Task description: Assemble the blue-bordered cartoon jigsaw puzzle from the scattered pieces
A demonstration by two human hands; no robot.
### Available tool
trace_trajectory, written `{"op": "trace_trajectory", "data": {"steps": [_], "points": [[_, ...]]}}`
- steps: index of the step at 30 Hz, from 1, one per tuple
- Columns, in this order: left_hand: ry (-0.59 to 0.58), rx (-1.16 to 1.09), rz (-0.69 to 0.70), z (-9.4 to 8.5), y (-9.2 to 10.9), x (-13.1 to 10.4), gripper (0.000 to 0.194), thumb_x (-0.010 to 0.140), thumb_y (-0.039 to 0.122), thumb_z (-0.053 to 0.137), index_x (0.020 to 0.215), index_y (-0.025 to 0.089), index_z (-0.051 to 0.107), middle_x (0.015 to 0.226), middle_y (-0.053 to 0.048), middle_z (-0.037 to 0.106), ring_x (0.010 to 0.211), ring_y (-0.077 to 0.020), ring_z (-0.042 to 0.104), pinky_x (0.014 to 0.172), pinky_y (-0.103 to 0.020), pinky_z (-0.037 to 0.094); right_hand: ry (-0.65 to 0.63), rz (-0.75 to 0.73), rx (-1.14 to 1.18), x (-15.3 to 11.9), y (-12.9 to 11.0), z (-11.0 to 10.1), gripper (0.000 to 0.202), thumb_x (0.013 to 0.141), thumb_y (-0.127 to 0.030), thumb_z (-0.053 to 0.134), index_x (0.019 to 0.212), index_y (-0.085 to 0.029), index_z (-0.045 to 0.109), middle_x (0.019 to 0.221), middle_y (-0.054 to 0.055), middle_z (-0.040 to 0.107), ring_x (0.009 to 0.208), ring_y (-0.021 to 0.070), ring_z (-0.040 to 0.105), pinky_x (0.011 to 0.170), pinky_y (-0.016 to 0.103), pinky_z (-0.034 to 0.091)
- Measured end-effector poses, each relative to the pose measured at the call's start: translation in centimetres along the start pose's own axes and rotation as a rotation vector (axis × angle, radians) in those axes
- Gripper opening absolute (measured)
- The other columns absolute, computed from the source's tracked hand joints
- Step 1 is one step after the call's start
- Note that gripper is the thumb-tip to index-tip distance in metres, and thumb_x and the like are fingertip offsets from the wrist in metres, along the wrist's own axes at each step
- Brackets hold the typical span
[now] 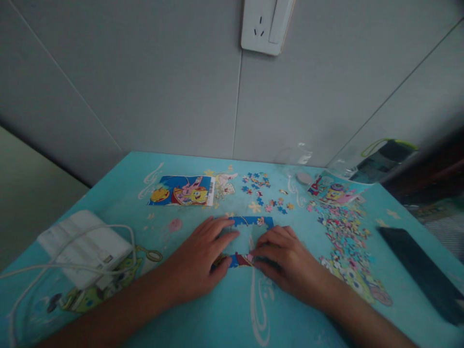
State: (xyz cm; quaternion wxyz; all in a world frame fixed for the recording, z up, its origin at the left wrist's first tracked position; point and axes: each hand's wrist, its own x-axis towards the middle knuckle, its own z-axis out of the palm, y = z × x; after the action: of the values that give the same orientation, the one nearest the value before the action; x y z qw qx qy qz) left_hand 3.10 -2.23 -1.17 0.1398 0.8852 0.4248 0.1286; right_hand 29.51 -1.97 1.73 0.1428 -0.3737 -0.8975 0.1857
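Head view. The puzzle frame (pixel 237 260) lies flat on the cloth (pixel 232 314), at the near centre, between the two hands. The left hand (pixel 208 258) rests at its left end with thumb and fingers apart: fingertips toward the far strip, thumb at the near strip. The right hand (pixel 286 256) is at the right end, fingers bent, thumb and index close together by the near strip. Whether they pinch a piece cannot be told.

Handling: steady the frame with light, level pressure from the left hand. Line up tab and socket before pressing; press straight down with a fingertip. Avoid sideways force, which could part the joined strips or ruck the cloth. Check fit against the card (pixel 188 190) at far left.

Appearance: the far strip is mostly blue, with a thin pale line and a small pink-and-yellow patch. The near strip shows blue, dark red and pink. The cloth is visible through the middle. The hands cover much of both ends. Loose pieces (pixel 257 180) lie beyond the frame; a dense heap (pixel 348 237) lies right.
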Motion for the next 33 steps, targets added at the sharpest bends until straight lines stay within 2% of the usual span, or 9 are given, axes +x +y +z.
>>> {"op": "trace_trajectory", "data": {"steps": [8, 13, 19, 25, 33], "points": [[0.007, 0.028, -0.002, 0.16, 0.03, -0.08, 0.05, 0.095, 0.023, 0.05, 0.145, 0.027, 0.043, 0.158, -0.006, 0.03, 0.149, -0.0267, 0.024, 0.123, -0.058, 0.032, 0.029, -0.015, 0.006, 0.08, -0.27, -0.12, 0.015, 0.099, -0.029, 0.061, 0.106, -0.026, 0.074, 0.098, 0.004, 0.07, 0.099, 0.021, 0.058, 0.093, 0.04, 0.038], [0.01, 0.034, -0.006, 0.27, 0.26, -0.18, 0.05, 0.096, 0.023, 0.048, 0.145, 0.028, 0.042, 0.157, -0.006, 0.031, 0.148, -0.0267, 0.028, 0.122, -0.059, 0.034, 0.023, -0.011, 0.004, 0.01, -0.38, -0.09, 0.016, 0.1, -0.03, 0.059, 0.106, -0.027, 0.074, 0.098, 0.003, 0.069, 0.097, 0.0196, 0.059, 0.092, 0.039, 0.038], [0.028, 0.098, 0.019, 0.76, 0.17, -0.41, 0.053, 0.096, 0.021, 0.046, 0.148, 0.027, 0.039, 0.16, -0.006, 0.028, 0.15, -0.0278, 0.022, 0.121, -0.059, 0.037, 0.032, -0.014, 0.015, -0.12, -0.54, 0.08, 0.017, 0.101, -0.029, 0.057, 0.104, -0.026, 0.074, 0.097, 0.003, 0.069, 0.098, 0.0203, 0.058, 0.093, 0.04, 0.038], [0.018, 0.164, 0.055, 0.81, 0.04, -0.25, 0.054, 0.099, 0.025, 0.044, 0.152, 0.026, 0.035, 0.159, -0.007, 0.03, 0.149, -0.0276, 0.026, 0.123, -0.059, 0.034, 0.022, -0.02, 0.021, -0.01, -0.66, -0.02, 0.019, 0.102, -0.029, 0.055, 0.104, -0.026, 0.074, 0.097, 0.003, 0.069, 0.099, 0.0203, 0.058, 0.092, 0.039, 0.038], [0.031, 0.197, 0.068, 0.61, 0.15, -0.13, 0.054, 0.099, 0.027, 0.045, 0.151, 0.02, 0.034, 0.158, -0.009, 0.033, 0.147, -0.0284, 0.031, 0.122, -0.058, 0.036, -0.013, -0.031, 0.026, -0.21, -0.77, -0.11, 0.021, 0.103, -0.03, 0.051, 0.107, -0.026, 0.071, 0.101, 0.002, 0.068, 0.101, 0.0197, 0.057, 0.095, 0.04, 0.039]]}}
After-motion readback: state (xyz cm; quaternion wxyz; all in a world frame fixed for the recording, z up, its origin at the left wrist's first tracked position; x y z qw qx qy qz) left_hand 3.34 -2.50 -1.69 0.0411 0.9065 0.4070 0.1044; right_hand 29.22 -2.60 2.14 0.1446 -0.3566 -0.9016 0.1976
